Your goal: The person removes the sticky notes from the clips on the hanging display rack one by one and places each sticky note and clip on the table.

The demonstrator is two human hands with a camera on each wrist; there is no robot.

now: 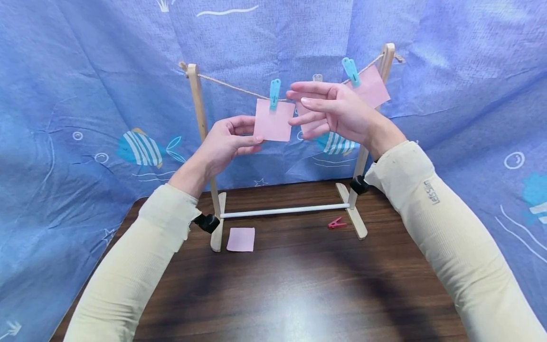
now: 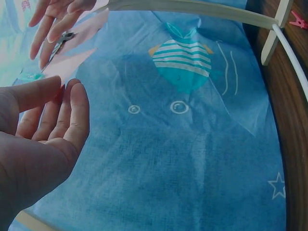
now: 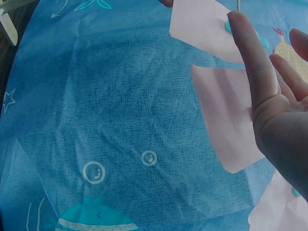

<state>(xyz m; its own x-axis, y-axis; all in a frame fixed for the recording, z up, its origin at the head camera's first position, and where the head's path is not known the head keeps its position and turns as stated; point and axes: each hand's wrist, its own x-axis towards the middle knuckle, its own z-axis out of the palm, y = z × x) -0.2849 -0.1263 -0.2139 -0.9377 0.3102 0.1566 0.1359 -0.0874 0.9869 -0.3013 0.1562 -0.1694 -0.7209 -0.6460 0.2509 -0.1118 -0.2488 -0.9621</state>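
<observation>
A pink square paper note [image 1: 273, 124] hangs from a sagging string [image 1: 231, 86], clipped at its top by a light blue clothespin [image 1: 275, 92]. My left hand [image 1: 226, 140] pinches this note at its lower left corner, thumb in front and fingers behind. My right hand [image 1: 337, 107] is held just right of that clothespin, its fingers spread and holding nothing. It partly covers a second pink note [image 3: 226, 115], above which a pale clothespin [image 1: 317, 77] shows. Further right, another blue clothespin [image 1: 350, 71] keeps a third, tilted pink note [image 1: 373, 88] on the string.
The string runs between two wooden posts [image 1: 198, 102] joined low down by a white rod [image 1: 286, 210]. On the dark wooden table [image 1: 273, 275] lie a loose pink note [image 1: 241, 239] and a red clothespin [image 1: 336, 223]. A blue fish-print cloth [image 1: 107, 95] hangs behind.
</observation>
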